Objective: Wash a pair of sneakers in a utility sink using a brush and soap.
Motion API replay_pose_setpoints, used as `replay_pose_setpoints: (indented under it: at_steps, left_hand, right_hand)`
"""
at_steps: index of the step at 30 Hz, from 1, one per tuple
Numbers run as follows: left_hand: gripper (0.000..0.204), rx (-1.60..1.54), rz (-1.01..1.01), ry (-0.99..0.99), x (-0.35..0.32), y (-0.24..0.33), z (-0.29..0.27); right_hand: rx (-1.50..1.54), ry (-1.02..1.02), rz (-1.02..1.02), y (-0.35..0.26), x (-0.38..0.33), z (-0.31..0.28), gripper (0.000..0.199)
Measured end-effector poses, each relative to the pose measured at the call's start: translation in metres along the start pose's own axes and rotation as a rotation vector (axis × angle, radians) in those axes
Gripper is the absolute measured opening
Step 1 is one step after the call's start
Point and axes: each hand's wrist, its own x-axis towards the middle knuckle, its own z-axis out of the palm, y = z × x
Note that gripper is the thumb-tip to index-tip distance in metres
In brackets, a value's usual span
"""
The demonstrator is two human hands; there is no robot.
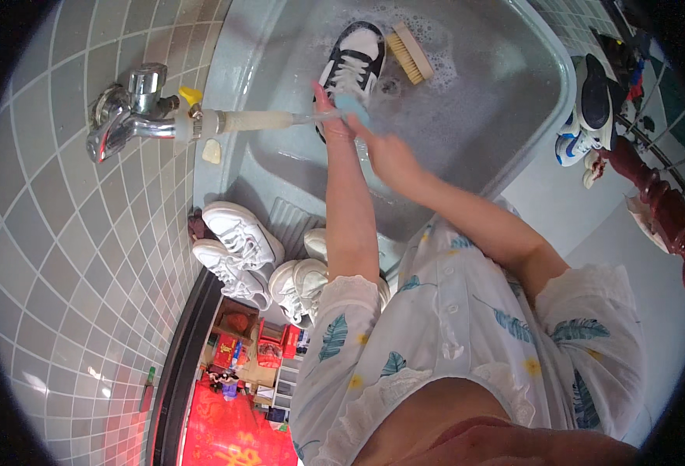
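Note:
A black-and-white lace-up sneaker [350, 66] lies in soapy water in the large grey sink [268, 85], toe pointing away. My left hand [331, 116] is at its heel end, thumb along the side, gripping it; the other fingers are mostly hidden. My right hand [391, 161] is closed round a light-blue thing, apparently a small brush [352, 107], blurred by motion above the heel. Past the shoe, a wooden scrubbing brush [410, 53] with pale bristles rests in the suds.
From the wall, a chrome tap [136, 116] with a pale hose end [257, 120] runs water toward my left hand. A whitish soap piece [212, 151] sits on the rim. White sneakers [241, 237] stand left of my left forearm; more shoes [593, 93] are at the right.

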Motion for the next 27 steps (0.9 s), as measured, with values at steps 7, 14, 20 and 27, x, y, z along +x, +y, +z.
replay_pose_setpoints:
  at_steps: [7, 14, 20, 27]
  left_hand:
    - [0.081, -0.071, -0.286, -0.011, -0.013, 0.015, 0.027]
    - [0.072, -0.011, -0.048, -0.042, -0.009, 0.011, 0.024]
    - [0.047, 0.252, -0.042, 0.135, -0.013, 0.006, 0.032]
    - [0.035, 0.324, 0.223, 0.418, -0.024, -0.011, 0.03]
  right_hand:
    - [-0.064, 0.091, 0.234, 0.023, 0.097, -0.016, 0.071]
    - [0.005, -0.057, 0.249, 0.025, 0.063, -0.02, 0.075]
    - [0.264, 0.185, 0.316, 0.011, 0.025, 0.008, 0.067]
    - [0.346, 0.397, 0.471, 0.054, 0.115, -0.021, 0.061]
